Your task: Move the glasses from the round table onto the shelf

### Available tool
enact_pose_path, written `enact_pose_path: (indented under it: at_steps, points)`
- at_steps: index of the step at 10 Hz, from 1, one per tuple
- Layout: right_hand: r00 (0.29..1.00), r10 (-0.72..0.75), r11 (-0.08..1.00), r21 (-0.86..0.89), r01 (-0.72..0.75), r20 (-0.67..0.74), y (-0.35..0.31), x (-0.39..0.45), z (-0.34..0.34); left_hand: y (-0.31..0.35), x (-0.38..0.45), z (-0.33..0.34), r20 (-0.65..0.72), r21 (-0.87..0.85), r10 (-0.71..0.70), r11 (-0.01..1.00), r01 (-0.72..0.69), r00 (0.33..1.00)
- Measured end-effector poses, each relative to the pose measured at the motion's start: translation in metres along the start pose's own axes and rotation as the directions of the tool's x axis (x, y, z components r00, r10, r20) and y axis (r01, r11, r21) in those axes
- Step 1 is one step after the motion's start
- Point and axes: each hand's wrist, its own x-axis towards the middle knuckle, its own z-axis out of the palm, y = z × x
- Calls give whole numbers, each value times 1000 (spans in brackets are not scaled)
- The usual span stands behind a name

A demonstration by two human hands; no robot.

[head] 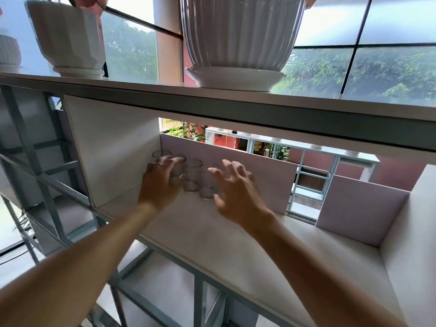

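Several clear glasses stand in a row at the back left of the white shelf board (212, 234). The farthest glass (161, 154) is by the left wall, and two more glasses (192, 176) (207, 185) follow toward the right. My left hand (160, 182) is curled around the second glass (178, 169), fingers over its rim, and hides most of it. My right hand (236, 192) hovers just right of the row with its fingers spread and nothing in it. The round table is out of view.
A pink back panel (259, 171) closes the compartment behind the glasses, and a white side wall (113, 147) stands on the left. The upper shelf (236, 102) hangs low overhead and carries two white plant pots (240, 31) (68, 36). A grey metal frame (47, 175) runs left and below.
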Motion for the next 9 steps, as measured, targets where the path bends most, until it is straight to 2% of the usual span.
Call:
enact_pose_path:
  at_steps: [1, 2, 3, 5, 8, 9]
  points:
    - [988, 17, 997, -74, -6, 153, -12, 4, 17, -24, 11, -4, 244, 199, 9, 978, -59, 970]
    - [981, 41, 990, -137, -15, 189, -13, 5, 24, -32, 13, -7, 366, 219, 1, 972, -88, 931]
    - [984, 47, 988, -155, -21, 169, -15, 8, 26, -37, 11, -9, 381, 223, 51, 964, -146, 923]
    - [988, 66, 991, -127, -48, 139, -20, 17, 27, -38, 10, -6, 309, 296, 116, 932, -211, 944]
    - [986, 116, 982, -163, -96, 119, -32, 26, 30, -40, 10, -7, 271, 266, 130, 942, -204, 954]
    - [978, 147, 980, -158, -123, 150, -39, 14, 24, -39, -1, -18, 290, 196, 119, 964, -180, 950]
